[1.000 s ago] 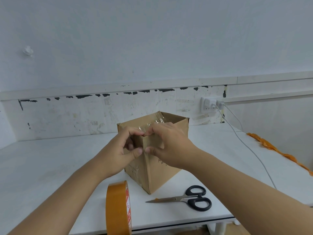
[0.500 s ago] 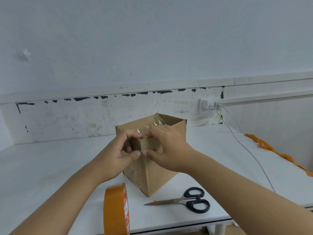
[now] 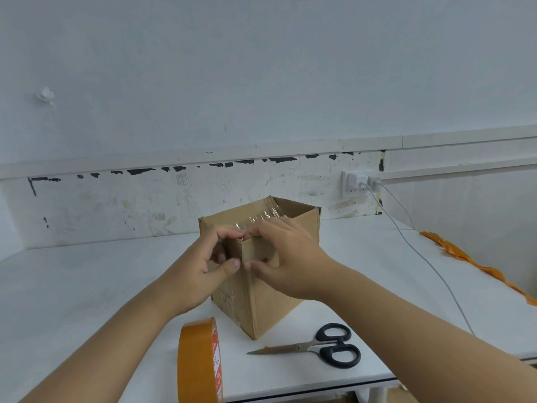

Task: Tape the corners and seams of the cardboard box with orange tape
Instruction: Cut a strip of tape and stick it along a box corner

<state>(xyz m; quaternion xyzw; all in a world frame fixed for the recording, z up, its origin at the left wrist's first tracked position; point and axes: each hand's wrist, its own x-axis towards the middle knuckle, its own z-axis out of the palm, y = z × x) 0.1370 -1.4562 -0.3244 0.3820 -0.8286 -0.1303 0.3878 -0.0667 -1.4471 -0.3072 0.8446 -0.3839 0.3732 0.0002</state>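
I see both grips pinched on the cardboard box point(image 3: 279, 289) near corner, frame centre: left hand point(image 3: 200, 269), right hand point(image 3: 286, 257). Tape roll point(image 3: 200, 362) upright on tabletop point(image 3: 87, 286).

A white worktop point(image 3: 87, 286) is carrying a cardboard box point(image 3: 261, 301) at centre, a tape roll point(image 3: 200, 362) standing lower centre, scissors point(image 3: 322, 346) lying lower right, and orange strips point(image 3: 476, 266) trailing right.

Matt brown cardboard box point(image 3: 279, 298), glossy orange tape roll point(image 3: 197, 362), smooth white table point(image 3: 72, 286).
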